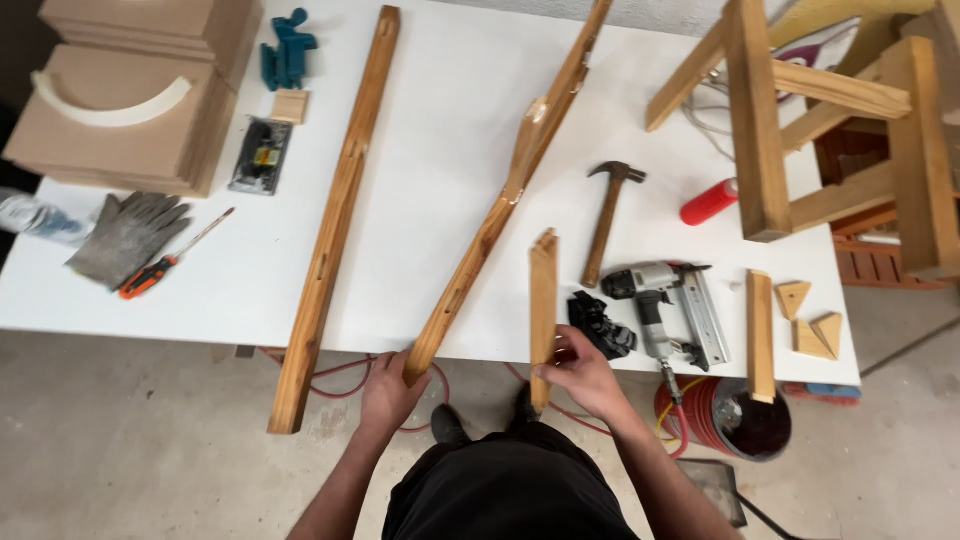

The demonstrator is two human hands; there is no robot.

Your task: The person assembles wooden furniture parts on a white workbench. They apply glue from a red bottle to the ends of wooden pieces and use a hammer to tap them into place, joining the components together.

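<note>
My left hand (388, 388) grips the near end of a long slanted wooden rail (500, 205) that runs up across the white table (440, 130) toward the far right. My right hand (583, 372) holds a short wooden slat (543, 300) near its lower end; the slat stands almost straight, overhanging the table's front edge. A second long wooden rail (335, 220) lies to the left of both, untouched, its near end sticking out past the table edge.
A hammer (608, 220), a grey nail gun (665, 310), a black glove (600, 325), a short wooden piece (760, 335) and wooden triangles (812, 322) lie right. A wooden frame (760, 120) stands far right. Grey gloves (128, 235), a screwdriver (170, 262) and stacked boards (130, 100) sit left.
</note>
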